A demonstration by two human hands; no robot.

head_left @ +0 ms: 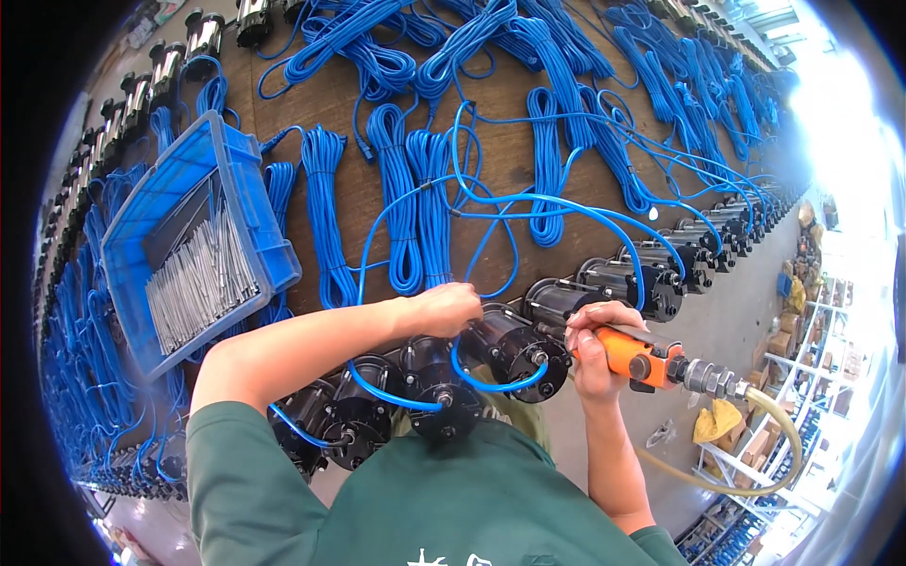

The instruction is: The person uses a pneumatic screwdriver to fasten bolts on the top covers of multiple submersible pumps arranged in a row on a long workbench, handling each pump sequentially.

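Note:
My right hand [596,351] is wrapped round an orange air tool [630,358], whose metal fitting and yellowish air hose [791,429] trail off to the right. The tool's front end is hidden by my fingers and points left toward a black cylindrical unit [508,347] with a blue cable. At that unit's upper left edge my left hand [447,309] is closed, knuckles up; whatever its fingers hold is hidden. Another black unit [436,373] stands just below my left wrist, its round end facing me.
A row of similar cylinders [651,274] lines the table edge to the right. Coiled blue cables [326,208] cover much of the brown tabletop [510,170]. On the left, a tilted blue bin [269,226] holds many thin metal rods [203,283]. White shelving [812,377] stands at far right.

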